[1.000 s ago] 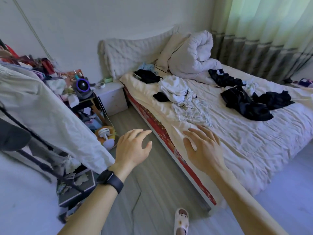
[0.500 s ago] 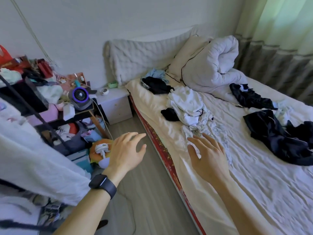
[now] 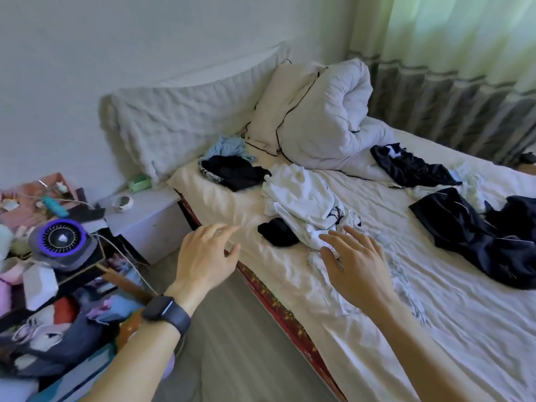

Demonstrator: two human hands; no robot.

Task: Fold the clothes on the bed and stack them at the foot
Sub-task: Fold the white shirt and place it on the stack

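Both hands, left hand [image 3: 204, 256] and right hand [image 3: 355, 264], reach with spread fingers holding nothing, near the white shirt [image 3: 301, 198] on the bed [image 3: 435, 329].

One wide-angle head cam, that's the whole setup

It looks forward and down from right beside the bed [image 3: 478, 314], close to its near edge, facing diagonally toward its head end.

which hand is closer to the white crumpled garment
Right. The right hand is at the near edge of the white crumpled garment; the left hand is apart, to its left, over the side of the bed.
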